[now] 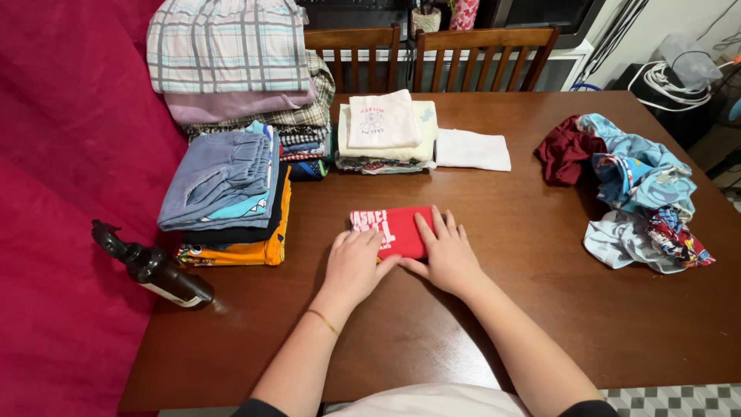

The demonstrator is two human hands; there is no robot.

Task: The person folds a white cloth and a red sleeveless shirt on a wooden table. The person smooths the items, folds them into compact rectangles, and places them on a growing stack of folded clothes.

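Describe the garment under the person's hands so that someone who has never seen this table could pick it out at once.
On the brown wooden table, look at the near middle, in front of the folded stacks at the far left. There a small folded red garment with white lettering lies flat under the left hand and right hand. It is the only folded piece lying alone; the dark red cloth at right is crumpled in a heap.

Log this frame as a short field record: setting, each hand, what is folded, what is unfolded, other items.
setting: brown wooden table, two chairs behind it
left hand: flat on the red folded garment
right hand: flat on the same garment's right side
folded: tall stack at left, cream stack in the middle, white cloth beside it
unfolded: clothes heap at right
other: dark spray bottle lying at the left edge
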